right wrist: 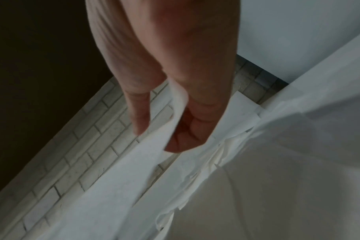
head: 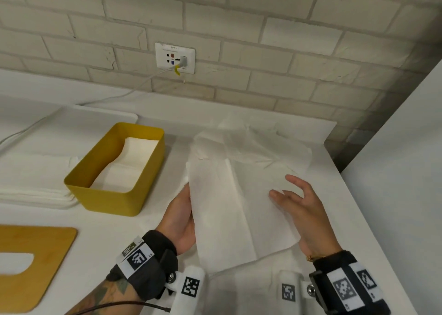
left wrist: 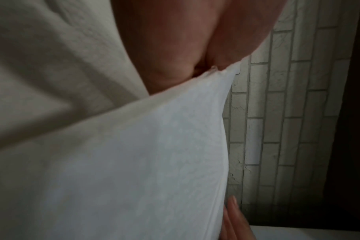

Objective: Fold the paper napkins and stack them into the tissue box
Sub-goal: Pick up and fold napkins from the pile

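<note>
Starting at the far left of the white surface (head: pixel 148 221): a flat wooden lid (head: pixel 31 266), rounded at the corners, with a slot cut through it. Behind it, a low stack of white folded napkins (head: pixel 35 190), soft-edged, lying against the box's left wall.

Tissue box (head: pixel 114 202): mustard yellow, smooth, rectangular with rounded corners, open at the top. Folded white napkins (head: pixel 129 168) lie flat inside it. A white tray (head: pixel 105 117) sits behind the box; a white cable (head: pixel 129 92) runs from a wall socket (head: pixel 175 57) set in pale brick.

Left hand (head: pixel 181 221): grips the left edge of the held napkin (head: pixel 239 207), fingers hidden behind the sheet in the head view. The left wrist view shows thumb and a finger pressed together on the napkin's (left wrist: pixel 134 162) corner, and its faintly embossed, thin weave.

Held napkin: white, creased lengthwise, lifted above the surface between the two hands, right of the box. More loose, crumpled napkin sheets (head: pixel 251 144) lie beyond it.

Right hand (head: pixel 308 214): at the sheet's right edge, the fingers (head: pixel 295 181) spread apart and loosely bent in the head view. Only the right wrist view shows the paper's edge (right wrist: pixel 175 113) passing between two of its fingers (right wrist: pixel 140 113). Both wrists carry dark bands with printed square markers.
</note>
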`<state>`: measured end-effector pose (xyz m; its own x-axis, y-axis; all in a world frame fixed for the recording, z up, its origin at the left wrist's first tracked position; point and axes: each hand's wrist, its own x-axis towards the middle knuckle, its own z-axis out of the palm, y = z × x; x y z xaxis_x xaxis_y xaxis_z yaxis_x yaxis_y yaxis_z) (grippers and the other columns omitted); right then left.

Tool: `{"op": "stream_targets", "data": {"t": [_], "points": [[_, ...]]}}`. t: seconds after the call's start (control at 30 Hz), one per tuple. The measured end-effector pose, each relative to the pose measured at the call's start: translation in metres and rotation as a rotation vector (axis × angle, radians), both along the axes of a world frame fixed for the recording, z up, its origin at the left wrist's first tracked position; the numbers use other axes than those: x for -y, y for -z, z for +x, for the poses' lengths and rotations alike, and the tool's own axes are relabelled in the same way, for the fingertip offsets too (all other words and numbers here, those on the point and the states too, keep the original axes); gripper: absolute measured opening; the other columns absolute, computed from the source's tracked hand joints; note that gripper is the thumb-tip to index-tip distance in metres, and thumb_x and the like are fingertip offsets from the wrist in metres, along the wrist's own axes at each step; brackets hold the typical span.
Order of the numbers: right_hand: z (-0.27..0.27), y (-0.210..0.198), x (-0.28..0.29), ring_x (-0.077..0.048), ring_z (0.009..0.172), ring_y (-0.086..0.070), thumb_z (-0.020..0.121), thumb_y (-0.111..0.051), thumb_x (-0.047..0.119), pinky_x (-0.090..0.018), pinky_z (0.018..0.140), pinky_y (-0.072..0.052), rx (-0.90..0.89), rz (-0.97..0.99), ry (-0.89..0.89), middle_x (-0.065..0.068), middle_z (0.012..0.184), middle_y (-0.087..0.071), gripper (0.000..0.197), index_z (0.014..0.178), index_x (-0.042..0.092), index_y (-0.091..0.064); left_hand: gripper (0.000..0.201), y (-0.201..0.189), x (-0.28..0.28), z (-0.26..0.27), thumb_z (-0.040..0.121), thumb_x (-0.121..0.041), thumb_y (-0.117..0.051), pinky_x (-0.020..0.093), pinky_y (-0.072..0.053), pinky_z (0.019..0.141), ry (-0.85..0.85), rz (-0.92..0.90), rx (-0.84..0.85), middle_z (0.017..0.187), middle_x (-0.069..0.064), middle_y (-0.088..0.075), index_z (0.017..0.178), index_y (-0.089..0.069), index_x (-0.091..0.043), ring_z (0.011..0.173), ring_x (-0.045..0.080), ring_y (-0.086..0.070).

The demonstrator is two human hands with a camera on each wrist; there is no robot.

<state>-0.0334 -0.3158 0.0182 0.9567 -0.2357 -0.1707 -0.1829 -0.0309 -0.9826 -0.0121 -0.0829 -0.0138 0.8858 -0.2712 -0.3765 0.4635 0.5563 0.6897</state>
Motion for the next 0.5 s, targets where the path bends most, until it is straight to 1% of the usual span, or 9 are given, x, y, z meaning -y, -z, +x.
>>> {"op": "stream_targets", "data": {"t": [0.07,0.1,0.13,0.2,0.27,0.33,0.37,0.43,0.5], "points": [[0.006,-0.001,0.002,-0.003,0.096,-0.066,0.086,-0.079,0.017,-0.016,0.074,-0.044,0.01,-0.019,0.025,0.001,0.108,-0.07,0.053,0.131,0.033,-0.056,0.079,-0.001,-0.001,0.0,0.092,-0.075,-0.034,0.038,-0.058,0.083,0.035,-0.064,-0.019,0.112,0.012,-0.075,0.132,-0.067,-0.016,0.098,0.026,-0.074],[0.007,0.001,0.003,-0.003,0.092,-0.067,0.086,-0.078,0.015,-0.016,0.073,-0.046,0.02,-0.028,0.028,0.001,0.104,-0.071,0.052,0.131,0.032,-0.057,0.083,-0.002,-0.002,-0.001,0.091,-0.077,-0.03,0.039,-0.058,0.086,0.041,-0.083,-0.018,0.113,0.014,-0.075,0.134,-0.065,-0.016,0.1,0.027,-0.074],[0.007,0.003,0.003,-0.002,0.089,-0.068,0.087,-0.078,0.013,-0.015,0.073,-0.047,0.026,-0.028,0.032,0.002,0.101,-0.071,0.051,0.129,0.032,-0.058,0.078,-0.002,-0.002,-0.001,0.093,-0.073,-0.035,0.042,-0.055,0.094,0.04,-0.082,-0.005,0.119,0.016,-0.074,0.136,-0.064,-0.015,0.108,0.03,-0.073],[0.007,0.008,0.005,-0.007,0.093,-0.069,0.087,-0.076,0.011,-0.02,0.079,-0.05,0.024,-0.008,0.029,0.0,0.102,-0.071,0.049,0.127,0.034,-0.059,0.055,-0.003,-0.003,-0.003,0.094,-0.045,-0.056,0.049,-0.048,0.107,0.038,-0.052,0.014,0.128,0.018,-0.07,0.136,-0.063,-0.009,0.119,0.034,-0.067],[0.007,0.014,0.009,-0.02,0.106,-0.067,0.088,-0.076,0.012,-0.033,0.095,-0.052,-0.011,0.021,-0.006,-0.008,0.109,-0.07,0.046,0.124,0.036,-0.061,0.047,0.001,-0.004,-0.001,0.088,-0.024,-0.065,0.049,-0.05,0.103,0.026,0.011,0.021,0.123,0.019,-0.072,0.131,-0.064,-0.004,0.114,0.035,-0.07],[0.007,0.021,0.01,-0.029,0.108,-0.067,0.09,-0.074,0.016,-0.041,0.099,-0.053,-0.056,-0.016,-0.037,-0.012,0.113,-0.07,0.038,0.12,0.036,-0.062,0.045,0.001,-0.003,-0.001,0.088,-0.02,-0.066,0.049,-0.052,0.1,0.025,0.038,0.035,0.122,0.019,-0.072,0.13,-0.064,-0.004,0.112,0.036,-0.07],[0.006,0.022,0.008,-0.026,0.107,-0.067,0.091,-0.073,0.021,-0.037,0.095,-0.054,-0.046,-0.11,-0.027,-0.009,0.113,-0.07,0.031,0.117,0.035,-0.062,0.044,0.0,-0.003,-0.001,0.089,-0.019,-0.066,0.05,-0.053,0.1,0.032,0.048,0.044,0.122,0.019,-0.072,0.13,-0.064,-0.005,0.113,0.036,-0.07],[0.001,0.017,0.002,-0.011,0.106,-0.064,0.092,-0.072,0.03,-0.021,0.083,-0.05,0.065,-0.35,0.06,0.005,0.113,-0.067,0.022,0.111,0.033,-0.062,0.04,-0.001,-0.001,-0.001,0.091,-0.019,-0.064,0.049,-0.054,0.099,0.05,0.072,0.07,0.122,0.018,-0.072,0.129,-0.064,-0.006,0.113,0.036,-0.07],[-0.005,0.005,-0.009,0.0,0.101,-0.062,0.089,-0.074,0.035,-0.013,0.078,-0.045,0.209,-0.425,0.088,0.014,0.107,-0.067,0.018,0.104,0.03,-0.065,0.037,-0.002,0.002,-0.001,0.094,-0.019,-0.062,0.047,-0.058,0.095,0.065,0.08,0.096,0.122,0.018,-0.073,0.128,-0.064,-0.007,0.111,0.034,-0.071]]}}
